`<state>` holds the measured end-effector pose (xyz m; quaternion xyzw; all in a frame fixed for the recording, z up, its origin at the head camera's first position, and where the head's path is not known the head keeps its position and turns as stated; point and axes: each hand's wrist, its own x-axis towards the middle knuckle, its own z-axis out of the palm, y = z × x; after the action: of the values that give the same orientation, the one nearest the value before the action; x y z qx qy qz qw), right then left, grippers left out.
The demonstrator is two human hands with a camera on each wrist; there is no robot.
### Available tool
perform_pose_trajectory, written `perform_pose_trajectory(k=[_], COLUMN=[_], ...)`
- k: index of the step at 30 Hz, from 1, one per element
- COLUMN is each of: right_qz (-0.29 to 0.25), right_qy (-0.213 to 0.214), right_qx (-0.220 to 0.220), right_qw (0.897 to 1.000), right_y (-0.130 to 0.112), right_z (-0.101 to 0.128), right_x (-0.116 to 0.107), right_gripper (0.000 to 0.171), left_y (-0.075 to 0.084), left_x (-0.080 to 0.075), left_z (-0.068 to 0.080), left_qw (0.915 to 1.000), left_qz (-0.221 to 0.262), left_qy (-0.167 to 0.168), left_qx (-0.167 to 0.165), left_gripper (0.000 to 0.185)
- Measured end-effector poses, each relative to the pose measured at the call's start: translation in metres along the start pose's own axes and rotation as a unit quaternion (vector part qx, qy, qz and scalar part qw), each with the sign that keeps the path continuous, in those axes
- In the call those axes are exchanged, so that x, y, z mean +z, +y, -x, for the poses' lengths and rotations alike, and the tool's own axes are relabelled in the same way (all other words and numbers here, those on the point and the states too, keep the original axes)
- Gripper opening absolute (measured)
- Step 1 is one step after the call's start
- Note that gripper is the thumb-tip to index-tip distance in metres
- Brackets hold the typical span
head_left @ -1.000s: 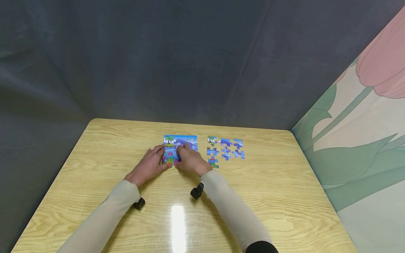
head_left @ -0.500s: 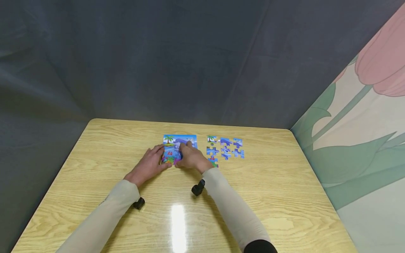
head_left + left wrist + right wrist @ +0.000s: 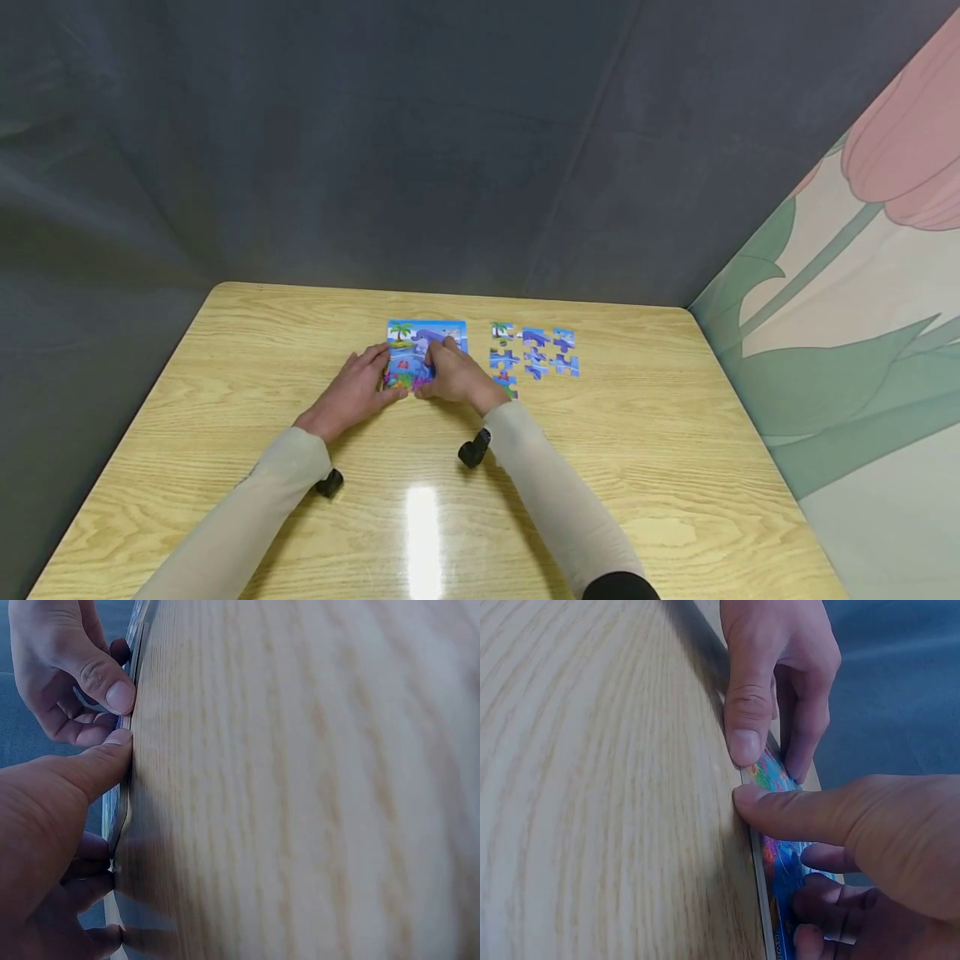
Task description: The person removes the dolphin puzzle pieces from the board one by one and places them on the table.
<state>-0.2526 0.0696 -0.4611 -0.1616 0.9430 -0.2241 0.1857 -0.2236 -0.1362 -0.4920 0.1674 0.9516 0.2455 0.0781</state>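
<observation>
Both thumbs press the near edge of the puzzle board (image 3: 423, 350). The left hand (image 3: 358, 386) lays relaxed fingers over its left part; the right hand (image 3: 453, 373) lays its fingers over the middle, gripping nothing. The board lies flat on the table (image 3: 225, 400), long axis running away from the person. Loose pieces (image 3: 534, 354) lie just right.

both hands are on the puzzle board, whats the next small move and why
Probably lift the right hand toward the loose pieces and take one. The left hand already steadies the puzzle board at its near edge, and several pieces lie apart, unplaced, on the table.
</observation>
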Motion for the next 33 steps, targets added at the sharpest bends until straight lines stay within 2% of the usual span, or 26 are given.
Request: perform_pose_trajectory(k=[4, 7, 19, 24, 28, 33], right_qz=[-0.006, -0.010, -0.021, -0.009, -0.036, -0.112], right_qy=[0.001, 0.002, -0.014, 0.005, 0.020, 0.035], right_qx=[0.003, 0.006, -0.055, -0.082, -0.096, -0.101], right_qw=[1.000, 1.000, 0.998, 0.997, 0.995, 0.988], right_y=[0.001, 0.002, 0.010, 0.015, 0.019, 0.023], right_z=[-0.001, -0.001, 0.006, 0.007, 0.009, 0.016], right_x=[0.000, 0.000, -0.016, -0.019, -0.019, -0.028], right_gripper=[0.057, 0.055, 0.032, 0.017, 0.009, 0.010], left_y=[0.001, 0.001, 0.004, 0.004, 0.002, 0.000], left_x=[0.000, 0.000, -0.001, -0.003, -0.002, 0.000], left_z=[0.000, 0.000, 0.001, 0.001, 0.001, 0.000], left_qw=[1.0000, 1.0000, 0.9999, 0.9999, 0.9999, 0.9999], left_qz=[0.001, -0.002, -0.011, -0.012, -0.012, -0.015], left_qy=[0.000, 0.001, 0.006, 0.005, 0.003, 0.001], left_qx=[0.000, 0.000, 0.004, 0.002, 0.000, 0.000], left_gripper=[0.084, 0.084, 0.083, 0.083, 0.083, 0.084])
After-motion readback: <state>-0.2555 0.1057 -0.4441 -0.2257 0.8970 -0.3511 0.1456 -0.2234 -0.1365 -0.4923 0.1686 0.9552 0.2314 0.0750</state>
